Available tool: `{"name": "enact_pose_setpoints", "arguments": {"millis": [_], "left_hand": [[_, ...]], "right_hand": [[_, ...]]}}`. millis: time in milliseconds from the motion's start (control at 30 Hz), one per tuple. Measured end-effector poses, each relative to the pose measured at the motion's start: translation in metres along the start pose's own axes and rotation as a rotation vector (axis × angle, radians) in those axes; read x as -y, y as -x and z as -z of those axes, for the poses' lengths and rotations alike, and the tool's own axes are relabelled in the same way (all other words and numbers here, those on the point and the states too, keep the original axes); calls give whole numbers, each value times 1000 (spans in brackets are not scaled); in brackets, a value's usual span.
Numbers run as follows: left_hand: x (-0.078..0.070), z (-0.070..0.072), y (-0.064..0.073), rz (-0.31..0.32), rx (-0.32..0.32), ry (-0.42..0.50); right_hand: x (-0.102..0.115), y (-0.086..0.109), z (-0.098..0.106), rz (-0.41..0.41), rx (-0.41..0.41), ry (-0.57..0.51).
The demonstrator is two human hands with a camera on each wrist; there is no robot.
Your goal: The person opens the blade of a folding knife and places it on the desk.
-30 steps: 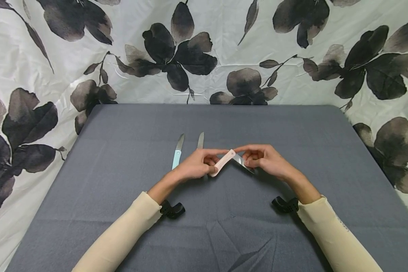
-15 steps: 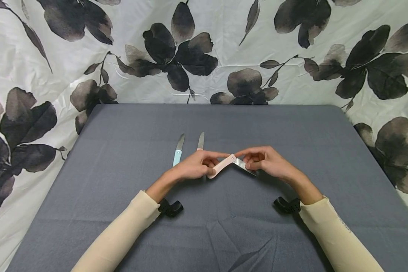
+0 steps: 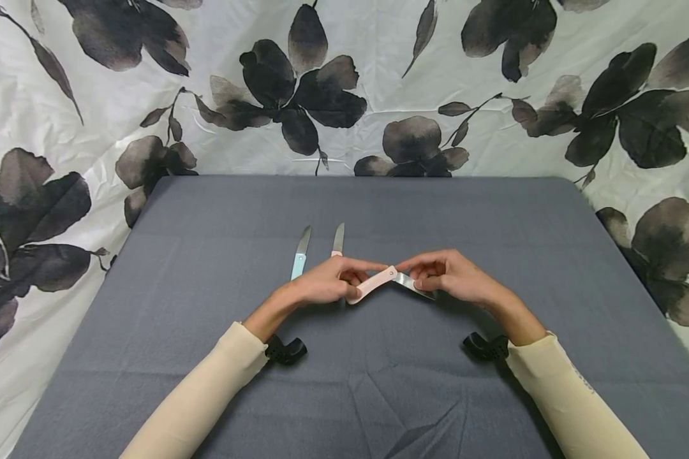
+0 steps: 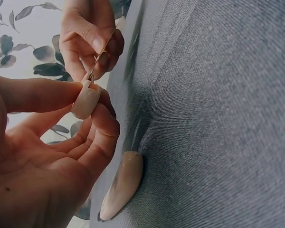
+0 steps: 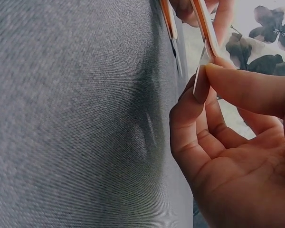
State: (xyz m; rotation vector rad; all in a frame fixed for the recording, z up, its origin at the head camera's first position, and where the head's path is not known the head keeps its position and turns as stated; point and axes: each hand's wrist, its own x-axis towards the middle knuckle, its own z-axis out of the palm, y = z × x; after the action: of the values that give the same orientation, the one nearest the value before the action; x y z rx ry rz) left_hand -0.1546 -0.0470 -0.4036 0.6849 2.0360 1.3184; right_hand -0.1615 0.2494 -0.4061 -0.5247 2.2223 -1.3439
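Note:
A folding knife with a pale pink handle [image 3: 372, 284] is held between both hands, its blade [image 3: 407, 282] partway unfolded so that knife and blade form a shallow peak. My left hand [image 3: 328, 279] pinches the handle between thumb and fingers, index finger stretched toward the pivot. Thumb and fingers of my right hand [image 3: 450, 275] pinch the blade, its index fingertip also near the pivot. In the right wrist view the blade [image 5: 202, 80] sits between thumb and fingertip. Close over the table, the knife casts a shadow.
Left of the held knife lie two unfolded knives: a light blue one [image 3: 299, 264] and a pink one whose blade [image 3: 338, 238] shows past my left hand. A grey cloth [image 3: 252, 395] covers the table. Behind it hangs a floral curtain [image 3: 224, 38].
The angle between blade and handle has widened, the pivot sinking lower and the knife flattening out. Both hands keep their pinch and have shifted slightly, the left a little leftward.

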Motion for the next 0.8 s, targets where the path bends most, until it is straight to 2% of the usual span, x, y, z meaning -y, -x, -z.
{"name": "enact_pose_setpoints", "arguments": {"millis": [567,800], "left_hand": [[-1,3,2,-14,-11,-55],[0,2,3,-15,3,-46]], "right_hand": [[3,0,-2,9,-14,7],[2,0,-3,12,-7,9]]}}
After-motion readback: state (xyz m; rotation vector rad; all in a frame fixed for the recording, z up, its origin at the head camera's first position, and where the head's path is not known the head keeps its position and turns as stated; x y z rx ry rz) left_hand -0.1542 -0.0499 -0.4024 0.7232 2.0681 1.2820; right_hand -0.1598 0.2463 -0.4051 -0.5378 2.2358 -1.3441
